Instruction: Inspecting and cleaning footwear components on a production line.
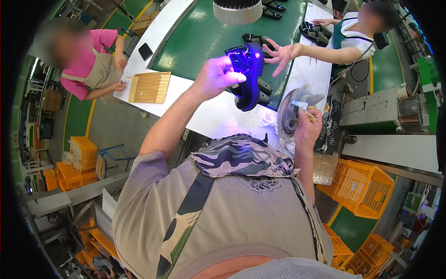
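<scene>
My left hand (pixel 214 79) is closed on a black sandal (pixel 248 79), held up over the table with its thick sole turned to the right. Violet light falls on the hand and the shoe. Beside the sole, a co-worker's open hand (pixel 281 56) reaches in with spread fingers; whether it touches is unclear. My right hand (pixel 308 128) is closed around a small pale blue and white object (pixel 299 105), its kind not clear, with something yellowish at the fingers. It is just right of a round metal dish (pixel 284 122). Behind the held shoe, more sandals (pixel 264 88) lie partly hidden.
Beyond the white table (pixel 209 114) runs a green belt (pixel 190 46) under a round lamp (pixel 237 11). A wooden slatted board (pixel 149 87) and a black phone (pixel 145 51) lie left. Co-workers are on both sides. Orange crates (pixel 360 186) stand lower right and left.
</scene>
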`<action>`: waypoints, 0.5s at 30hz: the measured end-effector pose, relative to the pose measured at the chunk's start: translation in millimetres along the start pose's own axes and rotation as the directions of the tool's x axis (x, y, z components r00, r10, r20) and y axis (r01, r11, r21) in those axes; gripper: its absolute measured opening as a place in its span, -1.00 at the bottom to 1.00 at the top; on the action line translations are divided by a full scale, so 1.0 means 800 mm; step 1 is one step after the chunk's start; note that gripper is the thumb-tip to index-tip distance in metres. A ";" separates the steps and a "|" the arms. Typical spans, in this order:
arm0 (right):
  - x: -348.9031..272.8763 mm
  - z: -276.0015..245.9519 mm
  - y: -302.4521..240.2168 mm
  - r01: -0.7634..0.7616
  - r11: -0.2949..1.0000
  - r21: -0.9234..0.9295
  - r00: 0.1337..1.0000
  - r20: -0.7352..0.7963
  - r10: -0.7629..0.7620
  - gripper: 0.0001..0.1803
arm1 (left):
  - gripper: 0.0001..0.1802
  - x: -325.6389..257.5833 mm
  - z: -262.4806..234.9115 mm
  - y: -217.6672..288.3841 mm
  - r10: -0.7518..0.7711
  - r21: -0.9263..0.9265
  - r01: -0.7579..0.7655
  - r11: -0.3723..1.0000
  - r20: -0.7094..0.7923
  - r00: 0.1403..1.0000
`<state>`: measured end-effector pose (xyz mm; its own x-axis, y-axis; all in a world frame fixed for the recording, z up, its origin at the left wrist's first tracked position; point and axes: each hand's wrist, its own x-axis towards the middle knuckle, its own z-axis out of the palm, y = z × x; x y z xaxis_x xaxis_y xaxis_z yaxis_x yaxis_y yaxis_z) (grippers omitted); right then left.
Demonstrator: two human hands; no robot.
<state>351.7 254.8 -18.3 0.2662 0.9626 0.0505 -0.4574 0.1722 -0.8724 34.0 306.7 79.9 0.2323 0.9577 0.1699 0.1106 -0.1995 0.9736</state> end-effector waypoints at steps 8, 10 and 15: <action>0.000 -0.003 0.002 -0.009 1.000 -0.007 1.000 -0.013 0.008 -0.75 | -0.66 0.009 -0.009 -0.001 -0.130 0.035 0.127 0.991 0.095 0.987; -0.001 -0.002 0.001 -0.023 1.000 0.008 0.999 -0.033 0.023 -0.72 | -0.65 0.011 -0.011 -0.002 -0.134 0.018 0.133 0.991 0.103 0.986; 0.000 -0.005 0.005 -0.015 1.000 0.020 0.999 -0.042 0.016 -0.73 | -0.62 0.014 -0.005 0.013 -0.092 -0.133 0.107 0.985 0.112 0.989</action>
<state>353.0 254.3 -23.3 0.2940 0.9557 0.0159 -0.4786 0.1615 -0.8631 34.1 316.5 92.6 0.3279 0.9427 0.0609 0.0050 -0.0662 0.9978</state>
